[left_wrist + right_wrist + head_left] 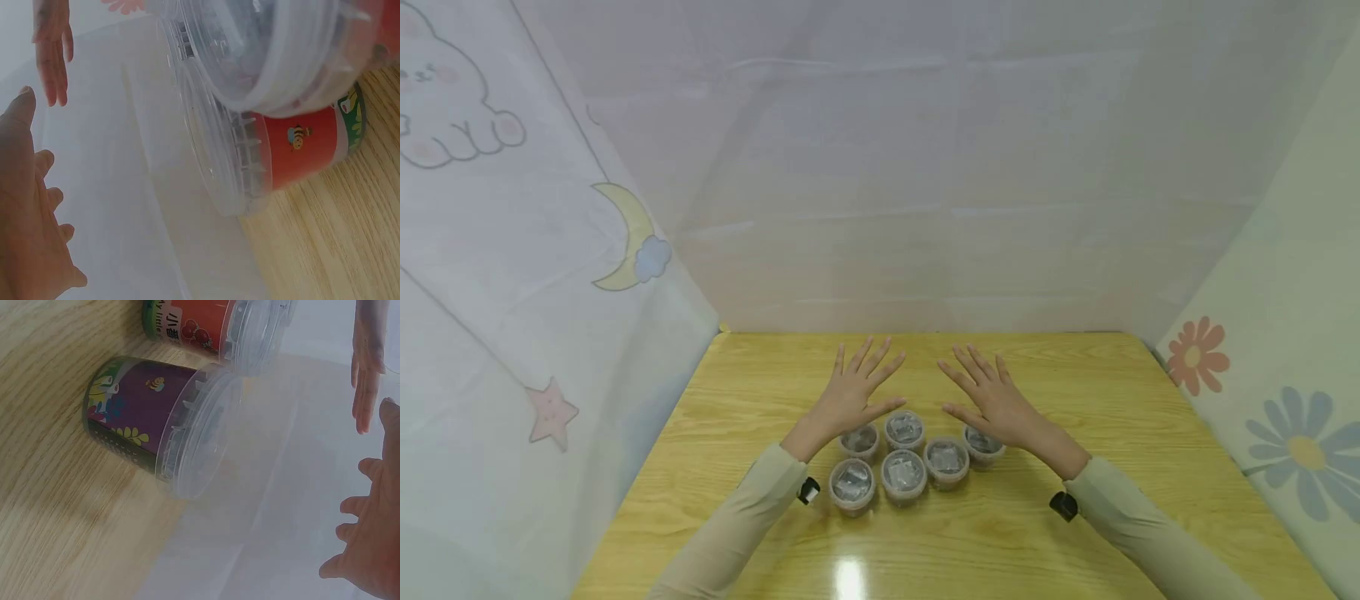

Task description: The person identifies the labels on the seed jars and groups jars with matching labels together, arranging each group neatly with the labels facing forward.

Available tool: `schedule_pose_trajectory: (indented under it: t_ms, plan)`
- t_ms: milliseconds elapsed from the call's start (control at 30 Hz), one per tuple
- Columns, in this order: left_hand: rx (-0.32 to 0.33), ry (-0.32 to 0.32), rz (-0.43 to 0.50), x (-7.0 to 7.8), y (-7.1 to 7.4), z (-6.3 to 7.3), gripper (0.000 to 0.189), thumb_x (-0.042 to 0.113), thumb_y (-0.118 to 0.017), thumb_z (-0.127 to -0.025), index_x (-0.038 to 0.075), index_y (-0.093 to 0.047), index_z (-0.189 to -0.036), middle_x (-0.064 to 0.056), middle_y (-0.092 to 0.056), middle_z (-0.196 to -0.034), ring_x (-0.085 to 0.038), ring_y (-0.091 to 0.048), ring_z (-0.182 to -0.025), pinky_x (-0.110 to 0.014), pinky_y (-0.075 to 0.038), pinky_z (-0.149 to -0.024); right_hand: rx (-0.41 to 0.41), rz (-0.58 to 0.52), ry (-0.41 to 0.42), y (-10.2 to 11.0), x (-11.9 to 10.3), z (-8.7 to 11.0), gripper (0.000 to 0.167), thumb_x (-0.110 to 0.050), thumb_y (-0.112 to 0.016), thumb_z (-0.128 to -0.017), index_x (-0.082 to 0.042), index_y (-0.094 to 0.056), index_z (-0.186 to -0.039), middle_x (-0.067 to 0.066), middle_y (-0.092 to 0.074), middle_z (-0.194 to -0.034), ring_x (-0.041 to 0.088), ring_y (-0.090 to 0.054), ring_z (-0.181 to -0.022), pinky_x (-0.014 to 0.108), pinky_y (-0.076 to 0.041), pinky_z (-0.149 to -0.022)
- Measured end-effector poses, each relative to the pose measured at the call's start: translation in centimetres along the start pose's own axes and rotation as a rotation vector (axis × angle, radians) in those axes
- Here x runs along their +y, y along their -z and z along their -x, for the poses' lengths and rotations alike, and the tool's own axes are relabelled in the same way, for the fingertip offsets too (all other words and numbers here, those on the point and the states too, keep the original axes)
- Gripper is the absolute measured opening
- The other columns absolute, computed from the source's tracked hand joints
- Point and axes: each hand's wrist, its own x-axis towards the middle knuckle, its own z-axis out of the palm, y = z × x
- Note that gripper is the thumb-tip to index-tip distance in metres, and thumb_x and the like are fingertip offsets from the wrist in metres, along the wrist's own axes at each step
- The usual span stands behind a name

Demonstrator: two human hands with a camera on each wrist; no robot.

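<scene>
Several small round tubs with clear lids stand grouped on the wooden table in the head view, among them a front left tub [852, 485] and a front middle tub [904, 475]. My left hand [846, 400] is raised over the group's left side, fingers spread, and partly covers a back left tub [860, 442]. Over the right side my right hand [1000, 408], also spread and holding nothing, overlaps a back right tub [983, 446]. The left wrist view shows a red-labelled tub [300, 147] with a bee. A purple-labelled tub [147, 400] appears in the right wrist view.
The wooden table [1037, 542] reaches back to a pale cloth wall [925, 208]. Printed cloths flank it, with a moon [632, 242] on the left and flowers [1198, 357] on the right. Dark wrist devices [1063, 505] sit by both sleeves.
</scene>
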Motion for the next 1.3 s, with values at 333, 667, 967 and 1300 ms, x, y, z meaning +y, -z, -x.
schedule_pose_trajectory:
  t_ms: [333,667,967,1300]
  plan:
    - [-0.003,0.004,0.035,0.1,-0.1,0.1,0.073,0.064,-0.036,-0.090,0.032,-0.009,-0.150,0.001,-0.004,-0.156,-0.028,-0.003,-0.143,-0.064,0.004,-0.108,0.013,-0.014,0.001,-0.3,0.0,-0.1,0.071,-0.049,-0.052,-0.091,-0.020,-0.023,-0.149,0.011,-0.007,-0.155,0.033,-0.001,-0.142,0.065,-0.001,-0.107]
    - [-0.027,0.007,0.073,-0.1,-0.6,0.5,0.080,0.065,-0.043,-0.088,0.026,-0.013,-0.150,0.003,-0.006,-0.156,-0.026,-0.005,-0.143,-0.062,0.000,-0.109,0.022,-0.041,0.016,-1.3,0.1,-0.3,0.072,-0.050,-0.054,-0.090,-0.024,-0.022,-0.149,0.011,-0.012,-0.155,0.036,-0.007,-0.141,0.066,-0.004,-0.107]
    - [-0.063,0.046,0.111,-0.3,-1.3,1.0,0.085,0.070,-0.043,-0.084,0.032,-0.004,-0.150,0.006,-0.011,-0.155,-0.022,-0.012,-0.142,-0.056,-0.003,-0.112,0.060,-0.050,0.058,-2.0,-0.4,-0.3,0.073,-0.049,-0.057,-0.088,-0.019,-0.027,-0.147,0.015,-0.023,-0.151,0.039,-0.018,-0.139,0.067,-0.013,-0.105]
    - [-0.100,0.049,0.122,-0.7,-2.0,1.7,0.084,0.069,-0.043,-0.084,0.026,-0.015,-0.150,0.001,-0.025,-0.153,-0.024,-0.022,-0.140,-0.053,-0.007,-0.113,0.030,-0.095,0.042,-2.9,-0.8,-0.3,0.071,-0.049,-0.056,-0.089,-0.014,-0.031,-0.146,0.016,-0.026,-0.150,0.038,-0.020,-0.138,0.064,-0.016,-0.107]
